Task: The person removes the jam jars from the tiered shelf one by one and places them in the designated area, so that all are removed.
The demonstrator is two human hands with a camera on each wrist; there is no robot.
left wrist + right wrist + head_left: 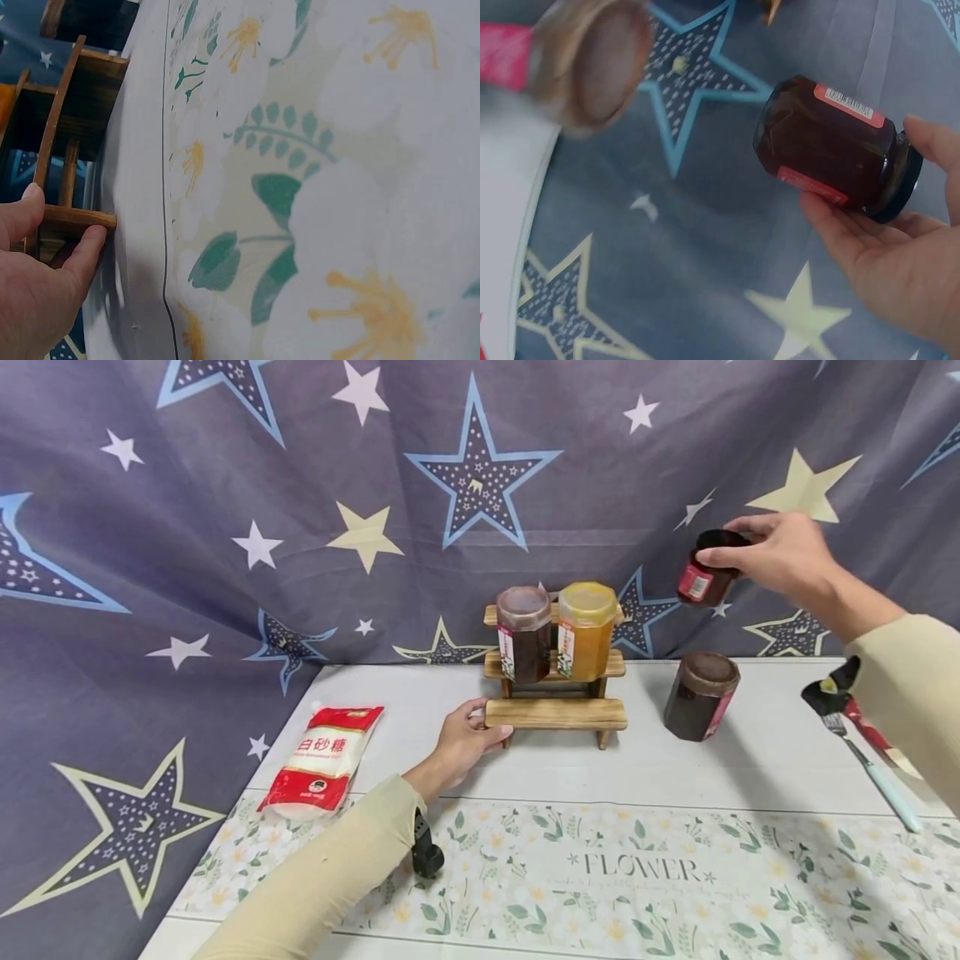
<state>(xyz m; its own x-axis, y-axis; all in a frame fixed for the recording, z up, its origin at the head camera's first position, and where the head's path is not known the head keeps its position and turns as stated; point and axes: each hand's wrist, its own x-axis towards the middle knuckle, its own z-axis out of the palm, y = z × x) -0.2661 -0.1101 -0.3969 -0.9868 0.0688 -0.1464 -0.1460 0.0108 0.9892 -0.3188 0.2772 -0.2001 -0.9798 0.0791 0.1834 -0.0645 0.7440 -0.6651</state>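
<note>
My right hand (795, 556) holds a small dark jar with a black lid (705, 572) in the air, by its lid end, at the right in front of the curtain. In the right wrist view this jar (825, 142) shows red labels and a barcode. My left hand (459, 747) grips the left end of the lowest step of a tiered wooden rack (555, 714), thumb and fingers on either side of the board (79, 217). Higher on the rack stand a dark jar (527, 643) and a yellow-orange jar (583, 639), side by side.
A larger dark jar (701, 697) stands on the table right of the rack. At the left lies a red and white sugar bag (322, 760). A fork (870, 768) and a red item (873, 733) lie at the right, near my sleeve. A starry curtain (480, 477) hangs behind.
</note>
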